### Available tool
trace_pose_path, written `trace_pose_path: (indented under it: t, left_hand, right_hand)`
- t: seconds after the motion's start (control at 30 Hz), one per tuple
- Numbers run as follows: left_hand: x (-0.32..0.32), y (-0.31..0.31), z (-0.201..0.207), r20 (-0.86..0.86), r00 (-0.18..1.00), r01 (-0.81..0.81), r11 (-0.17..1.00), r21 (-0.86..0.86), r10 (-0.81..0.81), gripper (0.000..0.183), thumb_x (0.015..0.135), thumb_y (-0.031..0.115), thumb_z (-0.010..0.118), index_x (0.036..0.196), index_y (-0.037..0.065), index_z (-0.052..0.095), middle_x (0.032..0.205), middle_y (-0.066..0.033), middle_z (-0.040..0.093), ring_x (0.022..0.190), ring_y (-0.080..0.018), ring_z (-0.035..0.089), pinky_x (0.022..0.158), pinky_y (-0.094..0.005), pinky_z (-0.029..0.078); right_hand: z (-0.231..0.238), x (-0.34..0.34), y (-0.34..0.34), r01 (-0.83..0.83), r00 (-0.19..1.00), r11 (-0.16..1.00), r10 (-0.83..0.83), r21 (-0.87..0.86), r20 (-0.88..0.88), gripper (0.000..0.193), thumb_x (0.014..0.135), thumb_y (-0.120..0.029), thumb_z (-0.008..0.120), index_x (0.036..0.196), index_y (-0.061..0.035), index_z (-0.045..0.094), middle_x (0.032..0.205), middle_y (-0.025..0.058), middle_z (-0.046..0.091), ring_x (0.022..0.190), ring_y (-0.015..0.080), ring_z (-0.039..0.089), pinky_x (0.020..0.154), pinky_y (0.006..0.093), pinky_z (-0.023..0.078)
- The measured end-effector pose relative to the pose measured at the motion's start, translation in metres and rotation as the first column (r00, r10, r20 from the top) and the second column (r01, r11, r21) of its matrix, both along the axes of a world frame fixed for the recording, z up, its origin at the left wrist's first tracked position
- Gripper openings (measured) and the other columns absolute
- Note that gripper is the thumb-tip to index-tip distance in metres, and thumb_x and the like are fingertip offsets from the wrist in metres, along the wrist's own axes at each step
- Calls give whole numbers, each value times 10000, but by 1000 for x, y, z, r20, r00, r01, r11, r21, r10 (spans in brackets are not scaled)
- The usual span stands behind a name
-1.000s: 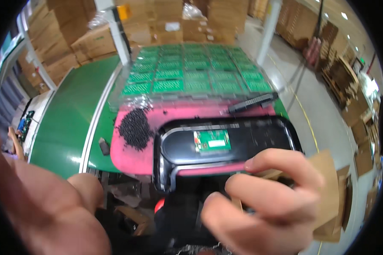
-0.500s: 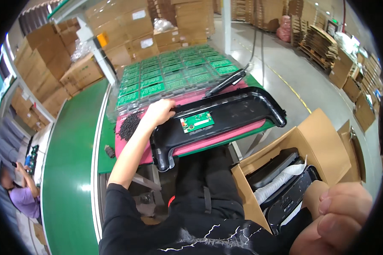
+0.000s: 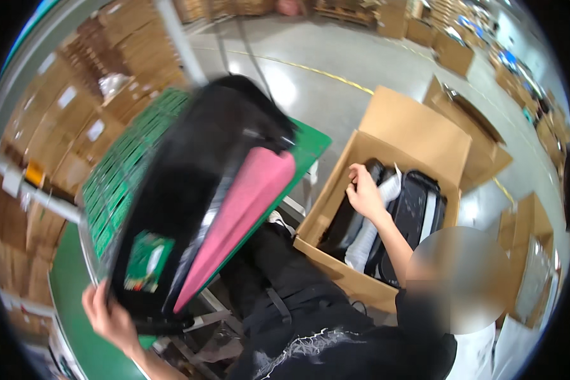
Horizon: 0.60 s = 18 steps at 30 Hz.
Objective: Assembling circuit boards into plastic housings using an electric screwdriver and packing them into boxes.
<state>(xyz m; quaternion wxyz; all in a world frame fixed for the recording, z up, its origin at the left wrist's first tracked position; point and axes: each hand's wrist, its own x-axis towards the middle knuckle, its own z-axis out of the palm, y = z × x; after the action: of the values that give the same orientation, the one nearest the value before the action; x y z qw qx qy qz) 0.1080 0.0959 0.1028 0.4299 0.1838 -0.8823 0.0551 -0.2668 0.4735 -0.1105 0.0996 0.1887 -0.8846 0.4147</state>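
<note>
My left hand (image 3: 111, 320) is closed round the near left end of a long black plastic housing (image 3: 187, 164). The housing appears tilted up off the pink pad (image 3: 237, 218), and its far end is smeared by motion. A green circuit board (image 3: 148, 261) lies inside it, close to my left hand. Over an open cardboard box (image 3: 335, 278) on the right hovers my right hand (image 3: 366, 193), its fingers loosely bent and apart with nothing visible in them. Below it in the box are black plastic parts (image 3: 415, 212) and a roll of white foam wrap (image 3: 364, 244).
Clear trays of green circuit boards (image 3: 130, 164) stand on the far left of the green table (image 3: 310, 142). Stacked cartons (image 3: 69, 114) rise behind them. Another opened carton (image 3: 468, 123) is beyond the box, and a yellow line (image 3: 323, 73) crosses the floor.
My view has turned to the right. The housing has tilted up, with my left hand now at its left end. My right hand has moved from close by the camera to above the box.
</note>
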Motion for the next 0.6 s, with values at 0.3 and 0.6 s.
trace_pose_path:
  t: [0.3, 0.6]
  left_hand:
    - [132, -8, -37, -636, 647, 279, 645, 711, 421, 196, 702, 80, 718, 807, -26, 592, 820, -118, 575, 761, -202, 559, 681, -344, 466]
    - [189, -24, -65, -704, 299, 606, 442, 662, 644, 248, 859, 255, 620, 951, 25, 613, 938, -84, 664, 741, -183, 637, 638, -290, 539]
  right_hand:
    - [-195, 32, 25, 414, 773, 697, -609, 586, 177, 634, 863, -356, 506, 1385, -9, 407, 1502, 228, 269, 1364, 438, 258, 1116, 523, 217]
    - [-135, 29, 106, 372, 893, 706, -448, 602, -26, 672, 674, -173, 716, 1282, -39, 464, 1393, 209, 387, 1260, 401, 383, 1013, 494, 362]
